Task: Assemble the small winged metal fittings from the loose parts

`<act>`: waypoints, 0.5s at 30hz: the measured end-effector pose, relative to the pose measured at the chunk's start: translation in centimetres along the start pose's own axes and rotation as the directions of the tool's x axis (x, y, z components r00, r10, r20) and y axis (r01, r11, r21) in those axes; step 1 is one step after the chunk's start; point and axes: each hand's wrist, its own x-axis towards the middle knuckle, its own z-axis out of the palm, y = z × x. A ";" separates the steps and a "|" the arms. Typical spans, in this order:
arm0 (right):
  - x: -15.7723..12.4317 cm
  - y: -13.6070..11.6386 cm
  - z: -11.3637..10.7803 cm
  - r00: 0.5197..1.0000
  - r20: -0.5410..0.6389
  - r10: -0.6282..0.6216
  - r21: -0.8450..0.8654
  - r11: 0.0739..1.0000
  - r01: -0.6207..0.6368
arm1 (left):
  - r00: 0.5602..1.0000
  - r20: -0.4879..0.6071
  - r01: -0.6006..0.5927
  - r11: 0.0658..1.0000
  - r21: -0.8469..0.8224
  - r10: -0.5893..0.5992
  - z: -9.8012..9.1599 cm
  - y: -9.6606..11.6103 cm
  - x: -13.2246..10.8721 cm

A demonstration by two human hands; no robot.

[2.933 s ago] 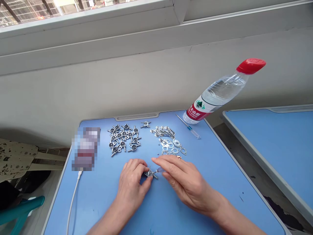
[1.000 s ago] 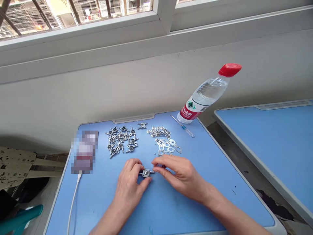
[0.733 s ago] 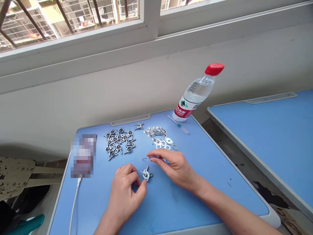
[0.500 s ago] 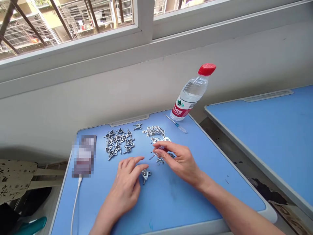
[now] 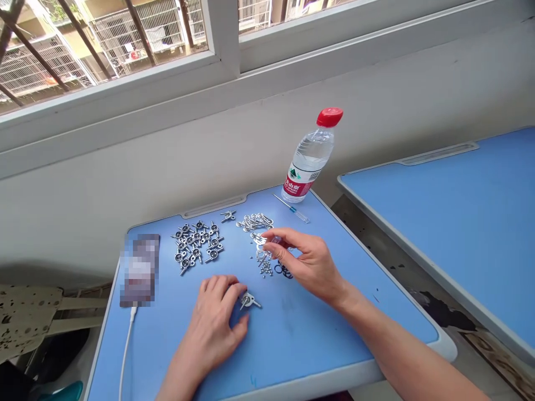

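On the blue desk [image 5: 292, 340] my left hand [image 5: 215, 323] lies curled, its fingertips pinching a small silver metal fitting [image 5: 249, 301] that rests on the surface. My right hand [image 5: 309, 262] hovers farther back over loose parts, thumb and fingers pinched on a small screwdriver [image 5: 272, 241] with a clear purplish handle. Just under that hand lie a heap of tiny screws [image 5: 265, 269] and a few black rings [image 5: 284, 272]. Flat silver plates [image 5: 254, 221] lie behind the fingertips.
Several assembled silver fittings [image 5: 196, 248] are laid out at the back left. A blurred phone [image 5: 140, 270] with a white cable [image 5: 125, 351] lies at the left edge. A red-capped water bottle [image 5: 311, 156] and a second screwdriver [image 5: 292, 210] are at the back right. Another blue desk [image 5: 451, 211] stands across a gap.
My right hand drew the screwdriver away from the fitting and moved back over the screws and plates. My left hand let the fitting down, opened briefly, then curled onto it again. The view shifted right.
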 end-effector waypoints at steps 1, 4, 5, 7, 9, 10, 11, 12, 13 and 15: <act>0.0 0.0 0.0 1.000 -0.004 -0.004 0.004 1.000 0.004 | 1.000 0.005 -0.013 1.000 -0.015 0.013 0.0 0.2 0.0; -0.1 0.0 0.0 1.000 -0.001 -0.008 0.003 1.000 0.008 | 0.998 -0.023 -0.055 0.998 -0.039 0.054 0.4 0.5 0.2; -0.1 0.0 0.0 1.000 0.003 -0.014 0.000 1.000 0.014 | 0.997 -0.043 -0.069 0.997 -0.036 0.067 0.6 0.5 0.2; -0.1 -0.1 0.0 0.999 0.012 -0.031 -0.008 0.999 0.031 | 0.993 -0.077 -0.092 0.995 -0.026 0.090 0.9 0.4 0.2; -0.2 -0.2 0.0 0.999 0.020 -0.045 -0.019 0.999 0.045 | 0.991 -0.087 -0.102 0.995 -0.020 0.100 1.2 0.3 0.1; -0.2 -0.3 -0.1 0.999 0.022 -0.050 -0.026 0.998 0.050 | 0.991 -0.091 -0.102 0.995 -0.020 0.100 1.2 0.3 0.1; -0.2 -0.3 -0.1 0.998 0.023 -0.055 -0.033 0.998 0.056 | 0.991 -0.094 -0.099 0.995 -0.022 0.096 1.3 0.3 0.1; -0.2 -0.4 -0.1 0.998 0.022 -0.061 -0.039 0.997 0.061 | 0.991 -0.098 -0.094 0.995 -0.023 0.091 1.3 0.3 0.1; -0.2 -0.4 -0.1 0.998 0.021 -0.067 -0.046 0.997 0.068 | 0.991 -0.102 -0.087 0.996 -0.023 0.084 1.4 0.3 0.1; -0.2 -0.5 -0.2 0.997 0.025 -0.078 -0.056 0.995 0.080 | 0.991 -0.112 -0.081 0.996 -0.023 0.078 1.4 0.3 0.1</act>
